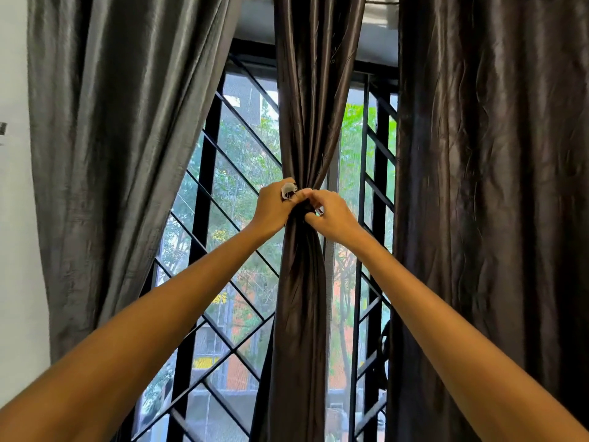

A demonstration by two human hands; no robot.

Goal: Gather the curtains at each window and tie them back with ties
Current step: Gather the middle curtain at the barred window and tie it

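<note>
Nearest the camera, two bare forearms reach up and forward from the bottom corners of the head view, meeting at the middle curtain (314, 122). That dark panel hangs in front of the window grille (204, 193) and is already bunched to a narrow waist where the hands meet. The left hand (274, 208) has its fingers curled round the gathered cloth, with a pale tie (289, 190) caught at its fingertips. The right hand (331, 215) pinches at the same waist with curled fingers; whether it holds the tie's other end cannot be told.

By the look of it, gathering at this panel is done and the tying is in hand, not yet finished. The left curtain (105, 154) and the right curtain (490, 186) hang loose, so both seem left to do.

Open window shows on either side of the bunch, giving the hands room to pass round it. The grille bars lie just behind, and the right curtain's edge hangs near the right forearm.
</note>
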